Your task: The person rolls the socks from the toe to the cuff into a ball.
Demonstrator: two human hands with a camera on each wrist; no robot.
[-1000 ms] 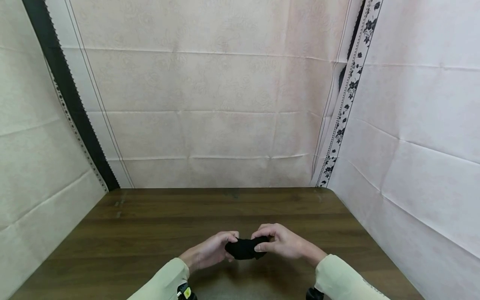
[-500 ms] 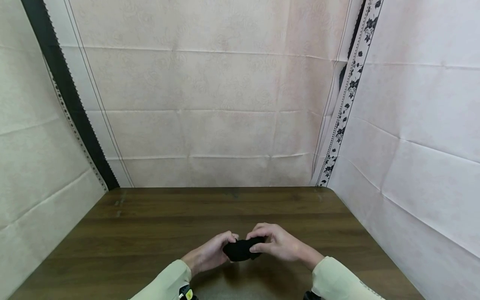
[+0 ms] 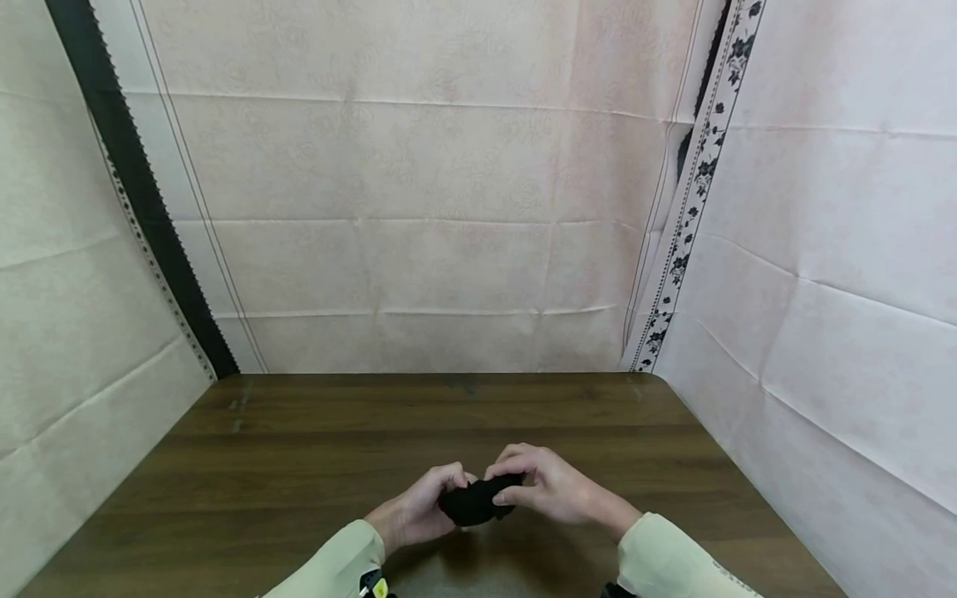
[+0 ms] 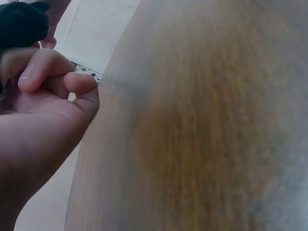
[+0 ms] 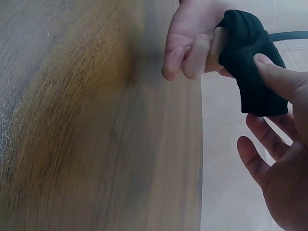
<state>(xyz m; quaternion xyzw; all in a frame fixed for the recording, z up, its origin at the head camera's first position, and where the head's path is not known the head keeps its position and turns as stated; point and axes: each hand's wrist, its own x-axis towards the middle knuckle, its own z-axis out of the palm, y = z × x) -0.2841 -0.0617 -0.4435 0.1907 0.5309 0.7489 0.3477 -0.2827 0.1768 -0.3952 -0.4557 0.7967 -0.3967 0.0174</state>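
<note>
Between the two hands is a black sock (image 3: 469, 503), folded into a small bundle of knit cloth above the table. My left hand (image 3: 424, 504) grips its left end, thumb on top. From the other side my right hand (image 3: 549, 486) pinches the right end between thumb and fingers. In the right wrist view the sock (image 5: 255, 89) shows a straight lower edge, and the thumb of my right hand (image 5: 288, 178) presses on its face. In the left wrist view the curled fingers of my left hand (image 4: 43, 91) show, with part of the sock (image 4: 21, 24) at the corner.
A brown wood-grain table (image 3: 359, 432) spreads under and beyond the hands. Pale cloth hangs as a back wall (image 3: 449, 249), with a left side cloth (image 3: 75, 316) and a right side cloth (image 3: 822, 249) along the table's edges.
Both hands have come slightly closer together. The sock has shifted a little left and toward the body, with its right end tilting up; both hands keep their hold.
</note>
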